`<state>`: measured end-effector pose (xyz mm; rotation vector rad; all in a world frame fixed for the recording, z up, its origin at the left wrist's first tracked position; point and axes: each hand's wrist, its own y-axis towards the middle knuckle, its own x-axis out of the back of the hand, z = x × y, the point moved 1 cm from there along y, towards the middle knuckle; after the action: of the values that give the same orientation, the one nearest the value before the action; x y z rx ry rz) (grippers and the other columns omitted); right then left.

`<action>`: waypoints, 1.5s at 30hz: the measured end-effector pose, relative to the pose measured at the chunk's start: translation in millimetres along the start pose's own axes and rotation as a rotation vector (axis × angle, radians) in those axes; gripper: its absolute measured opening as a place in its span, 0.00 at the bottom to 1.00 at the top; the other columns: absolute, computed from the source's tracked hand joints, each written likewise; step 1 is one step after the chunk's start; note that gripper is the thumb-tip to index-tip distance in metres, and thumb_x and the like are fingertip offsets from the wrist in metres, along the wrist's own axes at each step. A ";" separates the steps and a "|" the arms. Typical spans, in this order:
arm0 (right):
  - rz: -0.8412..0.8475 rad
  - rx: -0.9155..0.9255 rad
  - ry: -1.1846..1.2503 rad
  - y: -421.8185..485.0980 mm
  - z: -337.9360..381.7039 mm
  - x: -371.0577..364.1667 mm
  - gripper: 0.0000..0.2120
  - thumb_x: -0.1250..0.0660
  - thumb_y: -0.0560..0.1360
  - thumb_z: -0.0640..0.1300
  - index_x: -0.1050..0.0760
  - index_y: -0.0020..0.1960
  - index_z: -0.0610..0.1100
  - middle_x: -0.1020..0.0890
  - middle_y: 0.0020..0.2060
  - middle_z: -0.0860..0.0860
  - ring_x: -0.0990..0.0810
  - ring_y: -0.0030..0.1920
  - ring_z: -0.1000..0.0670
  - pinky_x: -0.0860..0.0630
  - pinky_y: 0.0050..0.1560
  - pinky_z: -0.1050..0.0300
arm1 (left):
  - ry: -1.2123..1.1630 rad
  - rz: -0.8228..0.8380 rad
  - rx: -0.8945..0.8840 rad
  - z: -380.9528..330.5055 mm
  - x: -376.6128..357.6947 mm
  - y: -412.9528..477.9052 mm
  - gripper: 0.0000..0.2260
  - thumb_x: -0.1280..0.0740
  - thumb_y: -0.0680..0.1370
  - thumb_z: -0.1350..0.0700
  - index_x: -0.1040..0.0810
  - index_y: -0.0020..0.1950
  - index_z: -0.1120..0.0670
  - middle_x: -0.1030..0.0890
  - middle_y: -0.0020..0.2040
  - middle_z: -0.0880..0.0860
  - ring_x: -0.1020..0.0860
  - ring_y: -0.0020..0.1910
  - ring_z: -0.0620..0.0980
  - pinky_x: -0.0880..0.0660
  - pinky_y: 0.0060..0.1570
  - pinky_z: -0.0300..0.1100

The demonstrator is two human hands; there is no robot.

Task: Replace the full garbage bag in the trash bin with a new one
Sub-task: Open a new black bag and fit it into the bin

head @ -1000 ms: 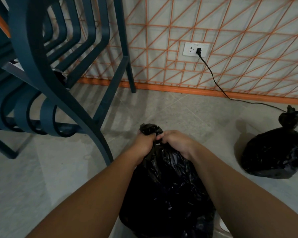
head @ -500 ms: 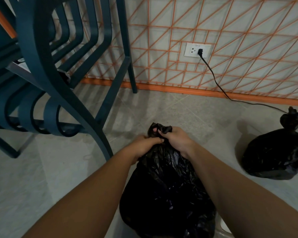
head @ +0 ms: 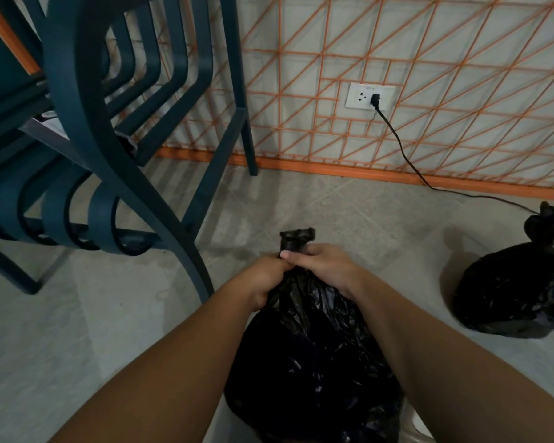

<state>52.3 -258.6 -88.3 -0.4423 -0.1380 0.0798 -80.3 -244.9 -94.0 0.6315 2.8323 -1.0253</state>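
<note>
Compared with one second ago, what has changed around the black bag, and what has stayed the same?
The gathered top of the garbage bag shifted slightly right, from above the left hand to stand between it and the right hand. Both hands kept gripping the neck. The tied bag on the floor and the chair stayed put.

Garbage bag (head: pixel 311 362) sits lower centre, left hand (head: pixel 263 282) and right hand (head: pixel 327 266) meeting at its neck. Chair (head: pixel 77 91) fills the upper left. Second bag (head: pixel 515 292) lies on the floor (head: pixel 77 330) at the right edge, with the cable (head: pixel 400 148) running from the wall socket (head: pixel 370 96) just behind it.
</note>
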 end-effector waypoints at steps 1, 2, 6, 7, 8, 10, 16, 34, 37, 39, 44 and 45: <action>-0.014 0.003 -0.040 1.6 -0.7 -0.5 0.07 0.26 0.67 0.55 0.16 0.38 0.52 0.14 0.34 0.56 0.16 0.37 0.61 0.25 0.35 0.72 | 0.012 0.005 0.004 0.9 -0.7 0.0 0.08 0.38 0.79 0.56 0.19 0.47 0.50 0.14 0.39 0.52 0.16 0.38 0.49 0.20 0.34 0.39; -0.033 0.006 -0.081 4.1 -2.0 -0.8 0.08 0.26 0.68 0.55 0.16 0.41 0.51 0.14 0.38 0.54 0.16 0.40 0.59 0.23 0.41 0.69 | 0.031 0.009 0.015 1.8 -0.8 0.5 0.08 0.38 0.79 0.56 0.19 0.48 0.51 0.14 0.41 0.53 0.16 0.39 0.51 0.20 0.36 0.40; -0.051 0.006 -0.169 8.8 -4.8 -3.5 0.11 0.31 0.73 0.46 0.17 0.47 0.38 0.15 0.45 0.40 0.19 0.46 0.47 0.25 0.48 0.54 | 0.018 0.018 0.155 5.1 2.3 0.6 0.08 0.37 0.77 0.56 0.19 0.48 0.56 0.15 0.38 0.57 0.17 0.36 0.53 0.22 0.34 0.40; -0.043 0.019 -0.139 9.2 -5.0 -3.8 0.11 0.32 0.74 0.43 0.18 0.48 0.36 0.16 0.44 0.40 0.20 0.44 0.47 0.24 0.46 0.57 | 0.007 0.030 0.175 6.5 4.3 1.6 0.08 0.37 0.77 0.56 0.19 0.47 0.56 0.15 0.37 0.56 0.16 0.34 0.52 0.22 0.33 0.39; -0.039 0.037 -0.093 8.5 -3.9 -4.7 0.10 0.33 0.74 0.40 0.19 0.48 0.34 0.17 0.42 0.40 0.21 0.42 0.48 0.24 0.43 0.61 | -0.001 0.043 0.189 7.9 6.6 3.0 0.08 0.36 0.76 0.56 0.18 0.46 0.56 0.15 0.36 0.56 0.16 0.33 0.51 0.22 0.33 0.38; -0.053 0.074 -0.001 7.2 -1.7 -5.7 0.06 0.36 0.75 0.35 0.21 0.48 0.36 0.20 0.39 0.41 0.23 0.40 0.49 0.25 0.38 0.67 | -0.003 0.070 0.214 9.9 10.8 4.6 0.08 0.35 0.75 0.55 0.17 0.45 0.57 0.15 0.38 0.56 0.16 0.34 0.52 0.21 0.35 0.40; -0.018 -0.091 0.340 6.2 -6.2 -1.4 0.11 0.41 0.78 0.33 0.21 0.49 0.43 0.17 0.41 0.45 0.19 0.43 0.47 0.22 0.42 0.58 | -0.009 0.128 0.249 10.5 12.4 4.0 0.09 0.35 0.77 0.56 0.17 0.47 0.58 0.14 0.41 0.56 0.16 0.39 0.52 0.21 0.42 0.43; 0.131 0.021 0.021 3.3 9.2 6.5 0.14 0.36 0.72 0.29 0.18 0.47 0.45 0.16 0.51 0.41 0.19 0.55 0.42 0.24 0.61 0.49 | 0.125 0.118 -0.117 0.3 6.0 2.3 0.13 0.38 0.75 0.68 0.20 0.52 0.54 0.18 0.45 0.59 0.18 0.40 0.52 0.22 0.42 0.42; 0.165 0.015 0.028 1.7 5.6 8.1 0.17 0.39 0.71 0.26 0.18 0.46 0.44 0.17 0.50 0.41 0.19 0.53 0.43 0.23 0.59 0.48 | 0.278 0.046 -0.158 -1.1 5.3 2.5 0.14 0.40 0.74 0.69 0.23 0.51 0.52 0.19 0.43 0.55 0.20 0.42 0.52 0.24 0.44 0.43; 0.193 0.044 0.014 -1.8 5.8 9.7 0.16 0.37 0.71 0.26 0.19 0.43 0.44 0.17 0.44 0.44 0.19 0.47 0.46 0.22 0.54 0.53 | 0.479 -0.055 -0.221 -1.5 7.4 4.0 0.08 0.39 0.74 0.66 0.28 0.43 0.53 0.24 0.41 0.55 0.25 0.41 0.51 0.29 0.43 0.44; 0.128 0.139 -0.111 -6.4 12.7 14.7 0.13 0.34 0.69 0.25 0.24 0.40 0.42 0.22 0.37 0.46 0.23 0.41 0.51 0.26 0.45 0.61 | 0.789 -0.157 -0.385 -5.1 5.7 2.0 0.12 0.37 0.75 0.61 0.36 0.36 0.49 0.29 0.34 0.47 0.30 0.37 0.48 0.35 0.35 0.41; 0.114 0.152 -0.169 -7.4 13.0 14.3 0.13 0.34 0.68 0.24 0.25 0.40 0.42 0.23 0.36 0.47 0.25 0.39 0.52 0.27 0.42 0.63 | 0.770 -0.158 -0.366 -5.8 5.7 2.1 0.11 0.37 0.75 0.60 0.35 0.36 0.49 0.28 0.34 0.47 0.30 0.36 0.48 0.35 0.35 0.41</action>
<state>64.8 -258.2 -71.8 -0.2911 -0.2713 0.2384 -84.2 -237.7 -91.8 0.9248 3.6334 -0.2570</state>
